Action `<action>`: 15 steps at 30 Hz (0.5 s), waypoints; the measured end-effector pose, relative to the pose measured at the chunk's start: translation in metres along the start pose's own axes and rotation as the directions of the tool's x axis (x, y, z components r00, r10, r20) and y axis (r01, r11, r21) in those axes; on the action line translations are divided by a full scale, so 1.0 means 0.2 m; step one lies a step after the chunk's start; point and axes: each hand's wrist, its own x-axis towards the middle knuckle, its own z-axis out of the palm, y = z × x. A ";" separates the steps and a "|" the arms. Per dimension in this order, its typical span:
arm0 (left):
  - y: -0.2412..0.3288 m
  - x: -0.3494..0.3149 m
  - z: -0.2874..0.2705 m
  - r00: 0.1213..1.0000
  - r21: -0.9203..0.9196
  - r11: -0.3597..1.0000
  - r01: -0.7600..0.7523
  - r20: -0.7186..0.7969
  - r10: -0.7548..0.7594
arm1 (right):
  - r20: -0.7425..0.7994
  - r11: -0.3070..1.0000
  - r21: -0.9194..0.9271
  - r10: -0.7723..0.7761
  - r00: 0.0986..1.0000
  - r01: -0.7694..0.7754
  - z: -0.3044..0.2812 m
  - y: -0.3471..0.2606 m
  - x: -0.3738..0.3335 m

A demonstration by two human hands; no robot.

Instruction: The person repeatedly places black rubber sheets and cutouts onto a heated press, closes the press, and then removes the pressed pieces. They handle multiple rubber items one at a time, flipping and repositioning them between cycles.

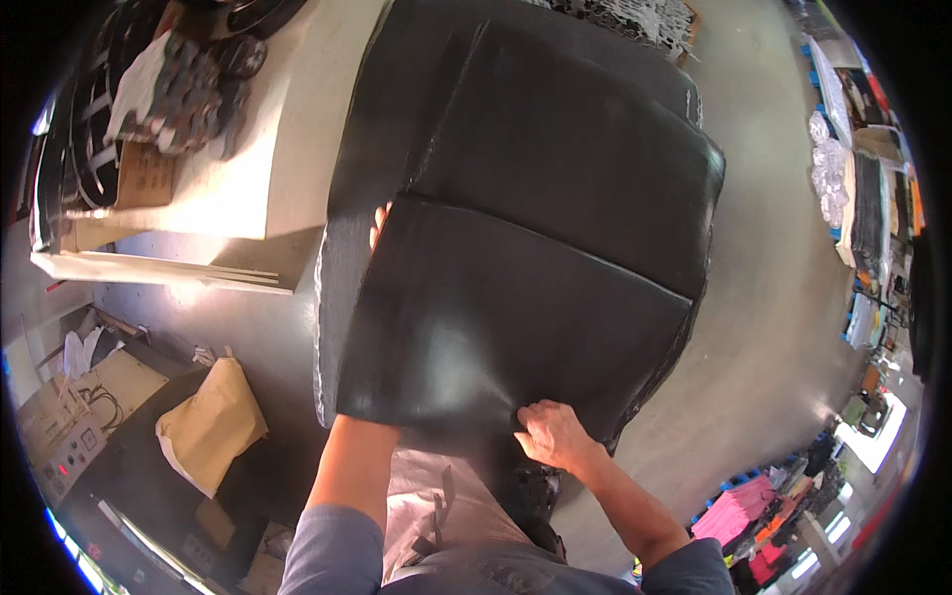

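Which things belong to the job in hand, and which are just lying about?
In the job: top black sheet; right hand, gripping its near edge; left hand, mostly hidden beneath it; black sheets underneath.
Seemingly lying about: creased tan sheet; pink pile; cardboard box.

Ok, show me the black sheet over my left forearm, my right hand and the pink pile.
Black sheet (511, 315): head view, middle of its upper surface.
Right hand (556, 434): head view, back of the hand.
Pink pile (734, 510): head view, middle of its visible part.

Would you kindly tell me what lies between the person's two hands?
In the head view, a black sheet spans between the left hand and right hand.
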 end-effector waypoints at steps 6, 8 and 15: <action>0.05 -0.34 -0.05 1.000 -0.046 0.999 -0.011 -0.001 0.011 | -0.007 0.996 0.087 -0.002 1.000 0.003 0.29 -0.30 -0.38; 0.07 -0.47 -0.04 1.000 -0.069 0.998 -0.015 0.000 0.015 | -0.021 0.996 0.084 -0.023 1.000 0.024 0.38 -0.42 -0.49; 0.14 -1.01 0.01 0.999 -0.192 0.981 -0.010 0.031 0.016 | -0.032 0.987 0.141 -0.078 0.996 0.082 0.63 -1.05 -0.90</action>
